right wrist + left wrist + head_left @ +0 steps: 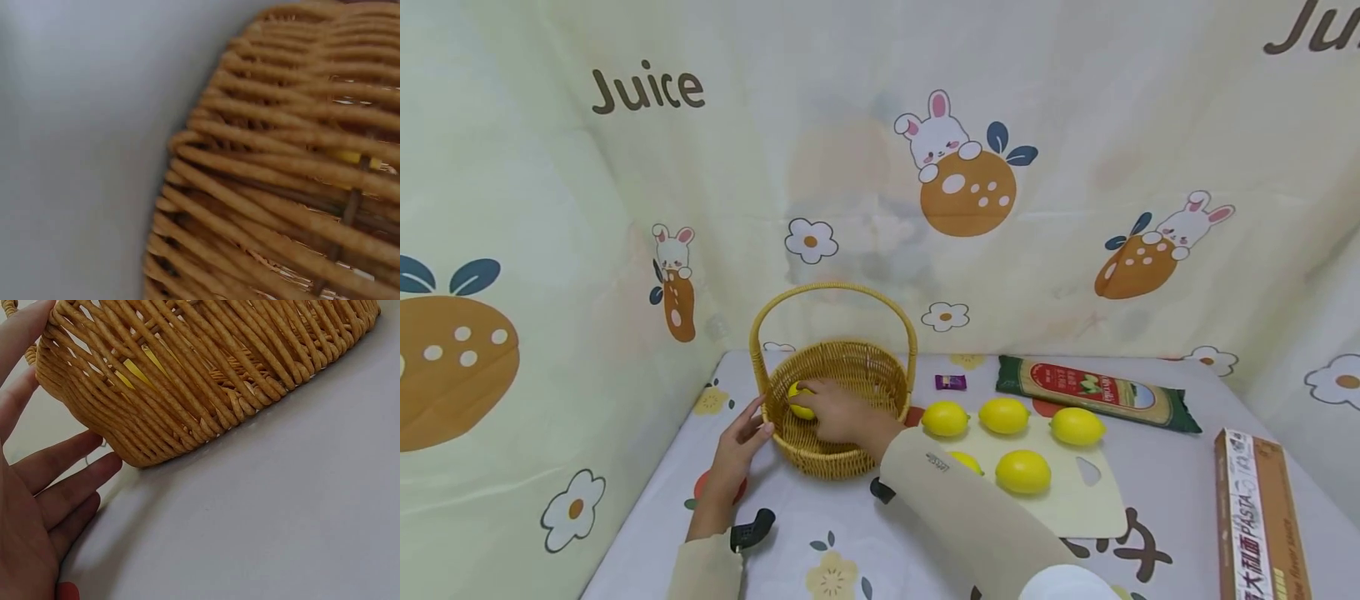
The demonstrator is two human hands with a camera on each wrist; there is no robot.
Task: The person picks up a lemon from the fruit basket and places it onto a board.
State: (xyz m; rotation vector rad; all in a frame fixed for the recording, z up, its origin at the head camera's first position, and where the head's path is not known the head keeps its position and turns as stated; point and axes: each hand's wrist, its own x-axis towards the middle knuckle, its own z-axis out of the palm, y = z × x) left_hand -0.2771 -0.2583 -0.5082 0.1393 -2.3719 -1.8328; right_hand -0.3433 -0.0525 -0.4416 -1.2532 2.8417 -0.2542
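A wicker basket with a tall arched handle stands on the table. My right hand reaches over its near rim and holds a yellow lemon inside, by the left wall. The fingers partly cover the lemon. At the basket's left side, my left hand touches the outside with fingers mostly straight. In the left wrist view, the left hand's fingers lie spread against the wicker, and yellow shows through the weave. The right wrist view shows the basket's woven side; the right hand is hidden there.
Several lemons lie on and around a cream cutting board right of the basket. Behind them are a small purple packet and a green-ended pasta bag. A pasta box lies far right. A patterned curtain hangs behind.
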